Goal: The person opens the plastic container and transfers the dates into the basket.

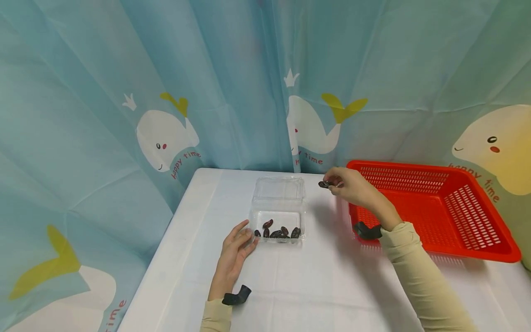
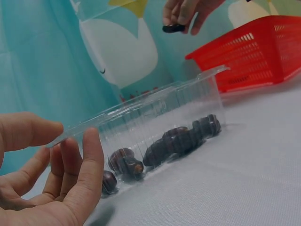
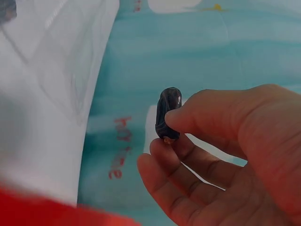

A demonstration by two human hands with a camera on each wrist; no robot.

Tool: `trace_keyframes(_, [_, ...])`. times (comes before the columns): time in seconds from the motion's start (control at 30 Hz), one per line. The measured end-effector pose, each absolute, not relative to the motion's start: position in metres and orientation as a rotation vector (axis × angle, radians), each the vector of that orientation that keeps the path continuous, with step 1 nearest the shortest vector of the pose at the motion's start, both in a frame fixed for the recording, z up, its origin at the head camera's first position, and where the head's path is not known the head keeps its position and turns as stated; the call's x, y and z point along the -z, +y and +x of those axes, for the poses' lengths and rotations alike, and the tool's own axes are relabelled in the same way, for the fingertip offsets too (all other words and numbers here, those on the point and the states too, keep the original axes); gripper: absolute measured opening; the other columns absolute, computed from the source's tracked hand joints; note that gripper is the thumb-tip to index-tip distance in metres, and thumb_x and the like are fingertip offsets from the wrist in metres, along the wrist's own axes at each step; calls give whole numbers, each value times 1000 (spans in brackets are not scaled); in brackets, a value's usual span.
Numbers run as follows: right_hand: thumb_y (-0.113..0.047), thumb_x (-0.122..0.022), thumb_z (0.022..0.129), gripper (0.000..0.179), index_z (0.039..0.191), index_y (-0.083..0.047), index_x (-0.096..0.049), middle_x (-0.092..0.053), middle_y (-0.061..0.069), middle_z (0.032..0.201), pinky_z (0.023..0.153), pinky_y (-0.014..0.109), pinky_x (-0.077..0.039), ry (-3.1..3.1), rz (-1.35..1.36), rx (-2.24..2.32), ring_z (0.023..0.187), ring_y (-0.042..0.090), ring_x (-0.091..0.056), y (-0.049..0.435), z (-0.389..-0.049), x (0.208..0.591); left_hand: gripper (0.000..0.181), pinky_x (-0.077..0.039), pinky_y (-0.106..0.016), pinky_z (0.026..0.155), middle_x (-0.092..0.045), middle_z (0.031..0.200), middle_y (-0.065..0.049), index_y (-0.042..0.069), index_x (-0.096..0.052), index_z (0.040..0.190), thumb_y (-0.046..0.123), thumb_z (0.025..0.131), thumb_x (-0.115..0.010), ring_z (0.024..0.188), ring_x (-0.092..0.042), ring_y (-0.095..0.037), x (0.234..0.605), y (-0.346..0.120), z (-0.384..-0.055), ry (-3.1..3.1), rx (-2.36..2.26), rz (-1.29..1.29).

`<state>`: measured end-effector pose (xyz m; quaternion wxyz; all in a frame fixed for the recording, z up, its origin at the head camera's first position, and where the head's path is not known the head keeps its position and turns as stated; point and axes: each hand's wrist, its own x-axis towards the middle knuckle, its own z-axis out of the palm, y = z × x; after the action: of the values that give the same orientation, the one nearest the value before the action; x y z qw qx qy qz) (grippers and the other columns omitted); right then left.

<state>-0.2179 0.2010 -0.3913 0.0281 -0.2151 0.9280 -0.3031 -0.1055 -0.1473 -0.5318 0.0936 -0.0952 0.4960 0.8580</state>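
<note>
On table [image 1: 282,286]: box [image 1: 290,216], lid [image 1: 279,189] to its rear; dates [image 1: 275,234] inside, mostly along the front wall; left hand [image 1: 235,249] at the box's left front corner; basket [image 1: 504,252] to the right; right hand [image 1: 354,186] above, between both, single date [image 1: 323,184] in its fingers; curtain [image 1: 232,83] behind

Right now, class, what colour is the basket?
The basket is bright red, best seen in the head view.
</note>
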Motion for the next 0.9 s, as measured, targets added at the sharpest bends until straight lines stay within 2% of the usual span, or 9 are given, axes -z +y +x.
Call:
trace_keyframes(0.17, [-6, -63, 90, 17, 107, -8, -65, -67, 9, 97, 77, 32, -51, 2851, -605, 871, 89, 22, -59, 225, -224, 389, 56, -55, -32, 100, -53, 103, 2, 7, -37, 149, 7, 97, -58, 98, -56, -10, 532, -147, -105, 1459, -2558, -271])
trace_keyframes(0.27, [-5, -63, 91, 19, 109, -7, -63, -66, 12, 100, 67, 32, -52, 2812, -550, 864, 81, 24, -58, 240, -227, 389, 56, -55, -32, 99, -54, 103, 2, 7, -38, 149, 7, 97, -58, 98, -56, -11, 531, -147, -105, 1450, -2566, -271])
trace_keyframes(0.4, [-5, -63, 92, 20, 112, -7, -63, -67, 12, 104, 63, 30, -51, 2778, -507, 869, 78, 24, -58, 258, -231, 393, 56, -55, -31, 99, -52, 104, 3, 7, -37, 149, 5, 97, -57, 99, -55, -10, 531, -148, -105, 1454, -2558, -273])
trace_keyframes(0.47, [-6, -63, 92, 20, 112, -8, -63, -68, 12, 104, 66, 29, -49, 2788, -498, 850, 85, 23, -57, 268, -233, 395, 56, -55, -31, 100, -51, 104, 3, 7, -36, 149, 5, 97, -57, 99, -55, -9, 531, -148, -105, 1453, -2557, -278])
trace_keyframes(0.6, [-6, -64, 92, 20, 111, -7, -63, -67, 13, 104, 66, 29, -48, 2811, -478, 802, 87, 24, -56, 284, -236, 401, 56, -55, -31, 100, -51, 104, 2, 7, -38, 148, 3, 96, -57, 98, -55, -10, 531, -147, -106, 1445, -2566, -287])
trace_keyframes(0.77, [-6, -65, 91, 21, 112, -5, -63, -67, 13, 106, 77, 34, -50, 2839, -487, 749, 93, 25, -59, 299, -238, 407, 55, -55, -32, 100, -52, 103, 2, 7, -38, 148, 4, 96, -57, 98, -55, -10, 531, -147, -106, 1445, -2568, -290])
trace_keyframes(0.9, [-4, -65, 91, 21, 111, -3, -62, -67, 15, 107, 77, 33, -52, 2803, -479, 776, 96, 27, -60, 310, -239, 412, 55, -55, -32, 100, -52, 103, 2, 7, -39, 147, 3, 96, -58, 99, -56, -11, 532, -147, -106, 1453, -2566, -289])
